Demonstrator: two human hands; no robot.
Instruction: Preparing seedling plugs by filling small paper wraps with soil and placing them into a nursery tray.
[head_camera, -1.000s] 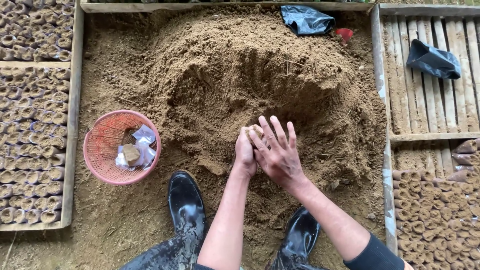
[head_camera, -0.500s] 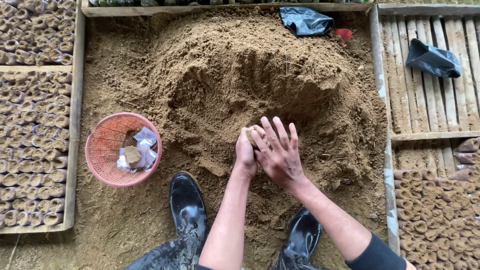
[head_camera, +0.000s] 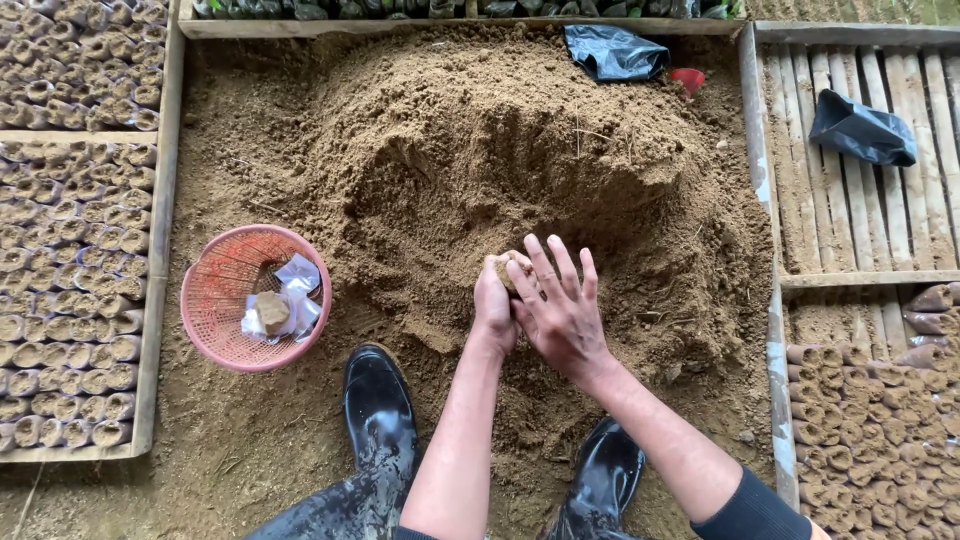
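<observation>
A big heap of brown soil (head_camera: 520, 160) fills the middle of the head view. At its near slope my left hand (head_camera: 494, 300) is closed around a small soil-filled bag (head_camera: 508, 270) held upright. My right hand (head_camera: 562, 308) lies flat against the bag's top, fingers spread, pressing soil there. Both hands touch each other. My two black rubber boots (head_camera: 378, 420) stand on the soil below them.
A pink plastic basket (head_camera: 225, 285) with clear small bags sits left of my hands. Rows of filled soil bags (head_camera: 70, 260) lie in a wooden frame on the left and at lower right (head_camera: 870, 420). Black plastic bags (head_camera: 612, 50) lie at the top and on wooden slats (head_camera: 860, 125).
My hands have stayed nearly in place at the heap's foot; the right fingers have shifted slightly over the bag's top.
</observation>
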